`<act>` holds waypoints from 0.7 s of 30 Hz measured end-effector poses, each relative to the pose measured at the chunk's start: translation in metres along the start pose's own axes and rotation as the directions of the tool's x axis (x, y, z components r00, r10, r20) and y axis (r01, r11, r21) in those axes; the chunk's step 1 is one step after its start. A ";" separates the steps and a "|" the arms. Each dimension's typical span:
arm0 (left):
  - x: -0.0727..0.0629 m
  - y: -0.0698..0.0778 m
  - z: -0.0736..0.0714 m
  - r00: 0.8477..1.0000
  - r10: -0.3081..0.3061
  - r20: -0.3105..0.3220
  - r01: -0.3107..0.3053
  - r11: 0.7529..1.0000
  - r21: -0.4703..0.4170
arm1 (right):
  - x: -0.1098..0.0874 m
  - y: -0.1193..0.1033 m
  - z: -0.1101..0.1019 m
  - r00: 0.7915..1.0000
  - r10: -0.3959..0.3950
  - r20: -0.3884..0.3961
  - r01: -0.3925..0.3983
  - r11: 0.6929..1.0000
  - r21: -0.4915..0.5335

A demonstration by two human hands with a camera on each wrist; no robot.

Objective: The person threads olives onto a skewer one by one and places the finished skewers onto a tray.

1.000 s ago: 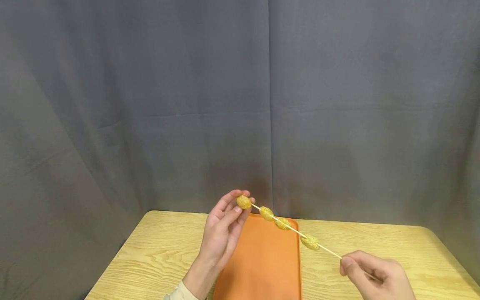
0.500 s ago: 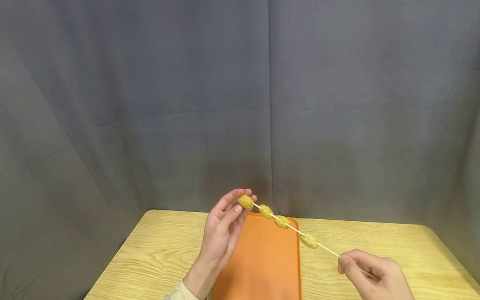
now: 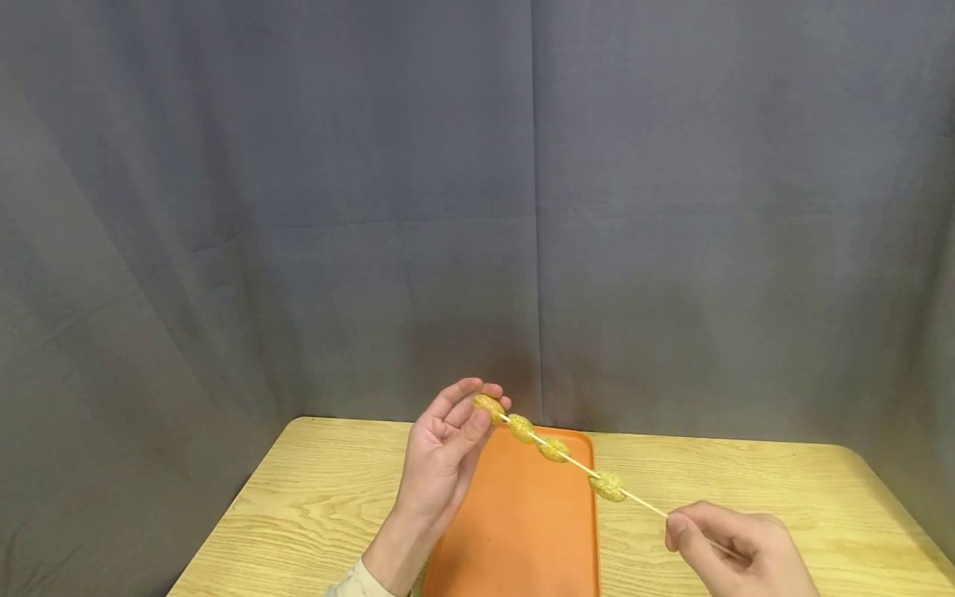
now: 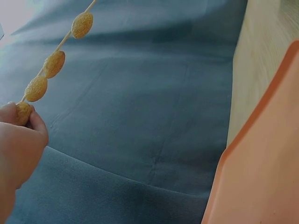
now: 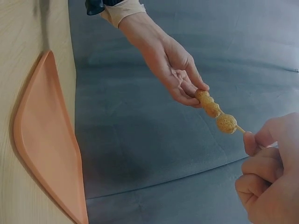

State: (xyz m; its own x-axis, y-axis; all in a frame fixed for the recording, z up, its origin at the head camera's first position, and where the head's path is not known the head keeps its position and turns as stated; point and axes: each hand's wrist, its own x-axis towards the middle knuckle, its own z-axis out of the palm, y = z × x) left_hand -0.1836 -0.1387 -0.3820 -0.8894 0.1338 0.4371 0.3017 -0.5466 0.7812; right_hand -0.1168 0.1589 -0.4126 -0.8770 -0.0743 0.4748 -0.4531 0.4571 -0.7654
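Observation:
A thin wooden skewer [image 3: 646,503] slants down to the right above the tray, threaded through several oval, golden-brown balls with a rough, fried-looking skin. My left hand [image 3: 438,468] pinches the end ball [image 3: 488,406] between thumb and fingers at the skewer's upper tip. Close beside it sit two more balls [image 3: 521,429], and a wider length of bare stick separates them from the lowest ball [image 3: 608,487]. At the lower end my right hand [image 3: 739,543] pinches the bare stick between thumb and curled forefinger. In the left wrist view the held ball [image 4: 22,113] is partly covered by fingers.
Below the hands, an orange tray [image 3: 522,531] with a raised rim lies lengthwise on a light wood-grain table [image 3: 313,489]. A grey curtain [image 3: 373,207] hangs behind the table and along its sides.
The skewer and my right hand have shifted slightly left, narrowing the gap between the end ball and its neighbour. My left thumb has moved further over the end ball.

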 end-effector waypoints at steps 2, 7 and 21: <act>0.000 0.000 0.001 1.000 -0.007 0.007 0.007 1.000 -0.007 | 0.000 0.001 0.000 1.000 -0.025 -0.002 0.025 1.000 -0.001; 0.000 0.001 0.000 0.999 -0.023 0.032 0.024 1.000 -0.017 | -0.001 0.003 0.001 0.997 -0.078 -0.012 0.078 0.997 0.003; -0.002 0.006 0.002 0.999 -0.017 0.033 0.017 1.000 -0.005 | -0.002 0.004 0.007 0.990 -0.138 -0.022 0.139 0.990 0.036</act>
State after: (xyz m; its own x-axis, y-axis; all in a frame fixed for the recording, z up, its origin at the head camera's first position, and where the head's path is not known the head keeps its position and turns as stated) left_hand -0.1793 -0.1411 -0.3775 -0.8826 0.1707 0.4381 0.2845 -0.5481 0.7866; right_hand -0.1183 0.1544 -0.4197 -0.8020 -0.1173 0.5856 -0.5762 0.4100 -0.7070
